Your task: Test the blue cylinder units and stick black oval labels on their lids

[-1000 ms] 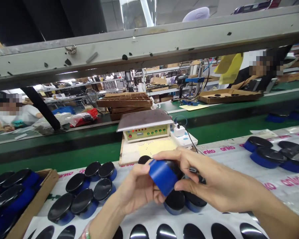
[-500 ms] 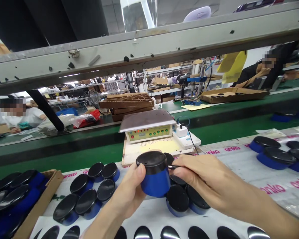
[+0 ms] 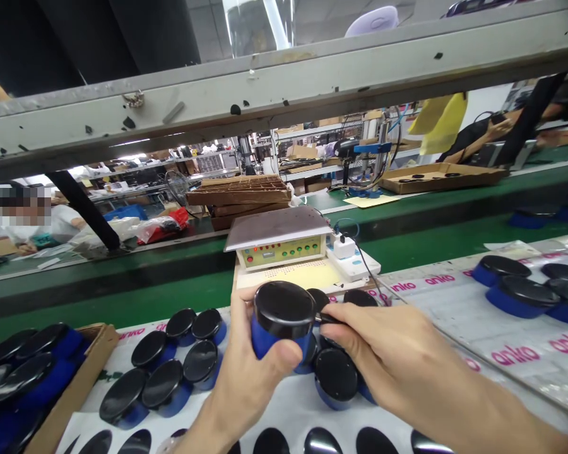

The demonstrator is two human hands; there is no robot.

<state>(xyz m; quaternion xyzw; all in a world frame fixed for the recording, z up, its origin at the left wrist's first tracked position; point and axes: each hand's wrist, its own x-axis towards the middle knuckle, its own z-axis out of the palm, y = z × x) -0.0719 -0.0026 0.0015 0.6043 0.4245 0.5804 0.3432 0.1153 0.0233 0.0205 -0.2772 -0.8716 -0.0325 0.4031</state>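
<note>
My left hand point(image 3: 246, 384) is wrapped round a blue round housing with a glossy black top point(image 3: 284, 309), its thumb across the front. The housing hangs above the bench, its top tilted towards me. My right hand point(image 3: 402, 359) pinches a slim black-handled tool point(image 3: 330, 318) whose tip meets the right side of the housing near the black rim; I cannot tell what kind of tool it is. Behind and below my right hand stand more such housings point(image 3: 336, 375), partly hidden. Another group of housings point(image 3: 165, 384) is left of my left hand.
A cardboard box point(image 3: 82, 372) full of similar housings is at the left. Black discs point(image 3: 322, 441) lie along the front. Beyond my hands sits a control box with lit buttons point(image 3: 284, 249) beside a green belt point(image 3: 445, 211). A metal shelf beam point(image 3: 312, 75) crosses above. A thin cable point(image 3: 483, 362) runs right.
The housing has shifted slightly left and tilted further, and my left thumb has moved from its upper side to its front. My right hand follows with the tool. A thin cable now shows at right.
</note>
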